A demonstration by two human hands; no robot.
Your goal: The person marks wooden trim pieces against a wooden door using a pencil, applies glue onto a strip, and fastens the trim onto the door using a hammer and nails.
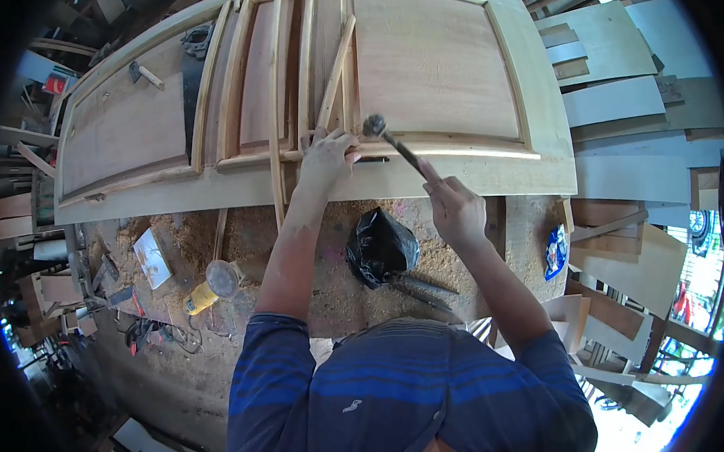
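Observation:
My right hand [457, 207] is closed round the handle of a hammer [401, 150], its head raised just above a panelled wooden door [545, 100]. My left hand [328, 157] rests at the lower edge of the door's panels, thumb and fingers pinched together. Whatever lies between those fingertips is too small to make out. A thin moulding strip [471, 149] runs along the panel edge to the right of my left hand. Close by on the door is a slim dark object [372, 159]. Loose wooden strips [274, 93] lie across the door beside my left wrist.
A second hammer [148, 76] and a dark tool [198, 42] lie on the door's left half. Sawdust covers the bench [324, 283], which holds a black plastic bag [371, 261], a yellow tool [200, 298] and a blue packet [555, 251]. Boards [613, 102] are stacked at right.

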